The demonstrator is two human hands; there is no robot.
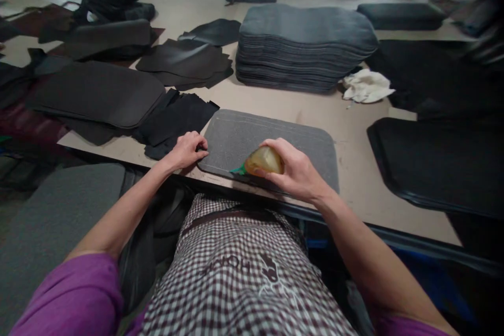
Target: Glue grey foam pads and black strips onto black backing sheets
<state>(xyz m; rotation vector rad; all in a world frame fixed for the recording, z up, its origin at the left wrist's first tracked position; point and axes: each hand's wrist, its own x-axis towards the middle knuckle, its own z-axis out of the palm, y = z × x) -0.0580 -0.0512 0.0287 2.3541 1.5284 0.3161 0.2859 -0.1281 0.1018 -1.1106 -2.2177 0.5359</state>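
A grey rounded panel lies flat at the front edge of the table, with thin pale lines along its borders. My right hand is wrapped round a bottle of yellowish liquid, tilted so that its green nozzle points left, at the panel's near edge. Whether the tip touches the panel is unclear. At the panel's left end rests my left hand, its fingers curled together beside the edge; what lies between them, if anything, is hidden.
A tall stack of grey panels stands behind, beside a crumpled white cloth. Black strips and dark panels lie left. More black panels lie right. The table's front edge runs before my apron.
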